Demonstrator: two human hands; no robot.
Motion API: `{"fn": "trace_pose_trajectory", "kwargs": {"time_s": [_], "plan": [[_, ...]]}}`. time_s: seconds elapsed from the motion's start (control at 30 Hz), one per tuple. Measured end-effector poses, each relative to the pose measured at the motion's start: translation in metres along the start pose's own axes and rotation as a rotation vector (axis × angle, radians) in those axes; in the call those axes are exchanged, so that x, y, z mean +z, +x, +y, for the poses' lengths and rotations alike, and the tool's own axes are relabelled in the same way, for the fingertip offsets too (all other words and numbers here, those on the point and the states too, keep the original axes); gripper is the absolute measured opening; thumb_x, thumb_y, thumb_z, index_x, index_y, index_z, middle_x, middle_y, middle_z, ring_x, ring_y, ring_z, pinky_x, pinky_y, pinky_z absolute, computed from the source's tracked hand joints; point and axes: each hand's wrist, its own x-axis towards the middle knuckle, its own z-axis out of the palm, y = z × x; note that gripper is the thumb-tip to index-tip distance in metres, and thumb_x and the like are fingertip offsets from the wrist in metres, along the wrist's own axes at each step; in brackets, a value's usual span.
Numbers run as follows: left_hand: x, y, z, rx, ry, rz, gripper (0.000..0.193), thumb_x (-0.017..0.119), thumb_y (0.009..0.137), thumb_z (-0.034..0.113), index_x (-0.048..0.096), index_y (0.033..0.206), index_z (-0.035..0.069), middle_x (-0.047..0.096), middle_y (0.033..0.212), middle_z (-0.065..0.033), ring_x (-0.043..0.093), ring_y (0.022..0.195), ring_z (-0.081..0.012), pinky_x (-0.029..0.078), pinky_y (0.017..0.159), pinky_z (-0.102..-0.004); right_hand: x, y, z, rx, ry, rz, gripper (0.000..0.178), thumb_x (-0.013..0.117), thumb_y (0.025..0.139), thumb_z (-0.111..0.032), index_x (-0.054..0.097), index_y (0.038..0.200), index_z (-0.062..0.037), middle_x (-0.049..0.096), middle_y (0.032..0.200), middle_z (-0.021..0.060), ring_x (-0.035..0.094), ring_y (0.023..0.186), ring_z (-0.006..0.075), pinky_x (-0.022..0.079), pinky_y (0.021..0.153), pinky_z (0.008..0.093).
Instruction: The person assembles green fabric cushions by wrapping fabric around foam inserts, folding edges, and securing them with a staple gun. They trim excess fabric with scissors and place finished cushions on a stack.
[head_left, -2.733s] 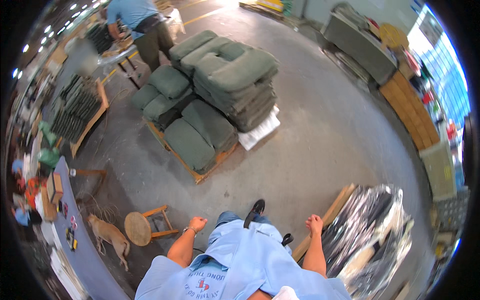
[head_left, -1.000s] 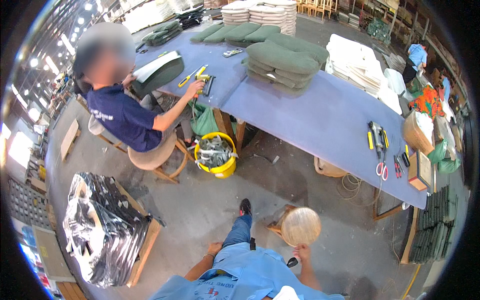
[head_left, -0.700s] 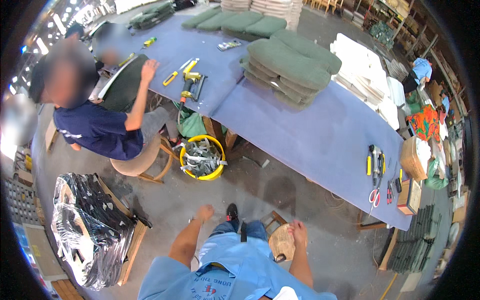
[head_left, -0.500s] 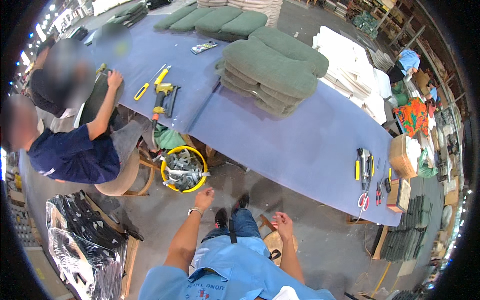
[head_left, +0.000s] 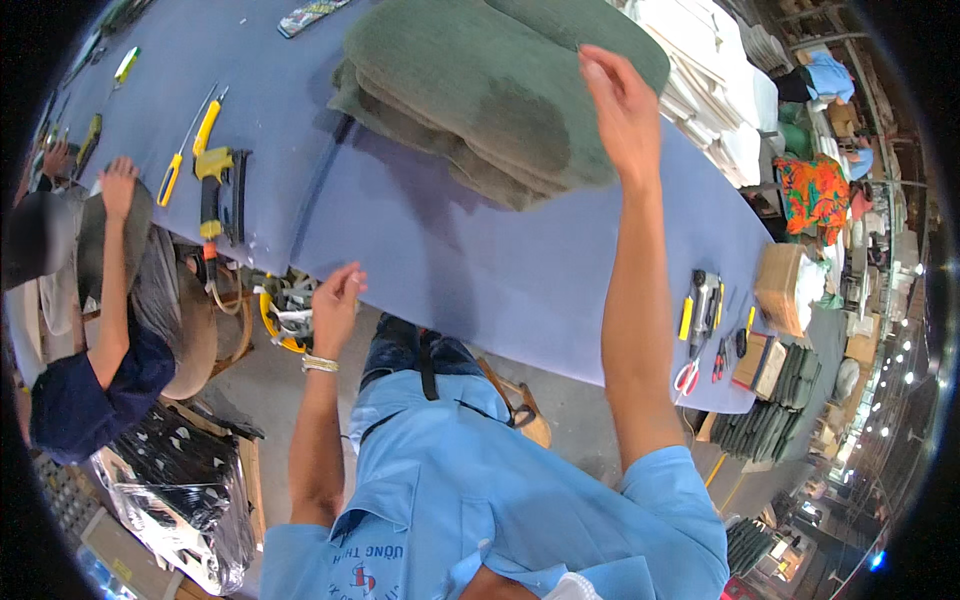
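A stack of dark green cushions lies on the blue-covered table, with a darker patch on its front right. My right hand reaches over the right end of the stack, fingers stretched forward and nothing seen in them. Whether it touches the top cushion I cannot tell. Beside the table's near edge, my left hand hangs with its fingers loosely bent and apart, empty. Below it to the left is a yellow-rimmed bucket of scraps, partly hidden by the table.
On the table's left lie a yellow-black nail gun and a yellow-handled screwdriver; a co-worker's hand rests on a cushion beyond. Scissors and other tools lie at the right. A wooden stool stands by my legs.
I have come closer to the table. My right hand has risen from beside the stool to the cushion stack. My left hand has moved up to the table's edge.
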Motion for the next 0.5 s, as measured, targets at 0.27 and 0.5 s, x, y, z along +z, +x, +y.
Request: {"fn": "trace_pose_trajectory", "kwargs": {"time_s": [0.27,0.5], "plan": [[-0.049,0.275,0.200,0.474,0.261,0.133,0.035,0.062,0.103,0.023,0.068,0.128,0.000,0.075,0.114,-0.0152,0.073,0.097,-0.0209,0.056,0.089,-0.0328,0.110,0.039,0.073,0.120,-0.687,-0.207,0.050,0.046,0.104,-0.037,0.051,0.150,-0.0154,0.045,0.159,0.0105,0.040,0.148,0.0276,0.025,0.123,0.0476],[0.021,0.540,0.280,1.015,0.957,0.236,0.072,0.071,0.087,0.011,0.044,0.154,0.019,0.049,0.155,-0.0091,0.047,0.142,-0.0310,0.040,0.116,-0.0471,0.114,0.050,0.051,0.201,-0.720,-0.250,0.051,0.053,0.102,-0.031,0.052,0.150,-0.0154,0.047,0.158,0.0093,0.042,0.147,0.0273,0.025,0.123,0.0484]]}}
